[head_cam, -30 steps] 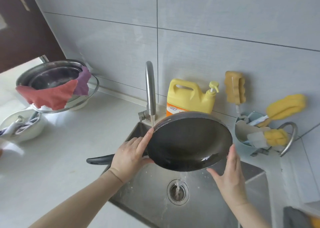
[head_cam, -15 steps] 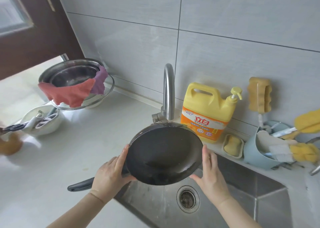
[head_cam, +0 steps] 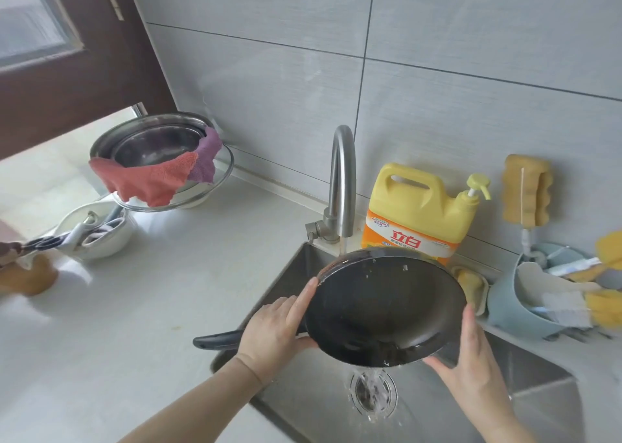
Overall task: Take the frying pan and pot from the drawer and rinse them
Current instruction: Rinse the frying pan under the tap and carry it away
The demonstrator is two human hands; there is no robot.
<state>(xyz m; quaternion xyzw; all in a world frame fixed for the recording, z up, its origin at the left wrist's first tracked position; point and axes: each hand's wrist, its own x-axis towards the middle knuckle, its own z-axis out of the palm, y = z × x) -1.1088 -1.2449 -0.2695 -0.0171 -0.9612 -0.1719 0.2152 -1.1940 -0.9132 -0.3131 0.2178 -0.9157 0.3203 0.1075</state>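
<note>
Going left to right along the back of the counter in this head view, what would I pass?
White bowl of utensils → steel basins draped with a red cloth → faucet → yellow detergent jug → yellow sponge on the wall → blue brush holder.

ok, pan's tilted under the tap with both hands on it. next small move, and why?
Probably rotate the frying pan a little between the left hand and right hand. Water from the faucet lands at the upper rim and drains off the low edge into the sink, so turning would rinse the rest.
</note>
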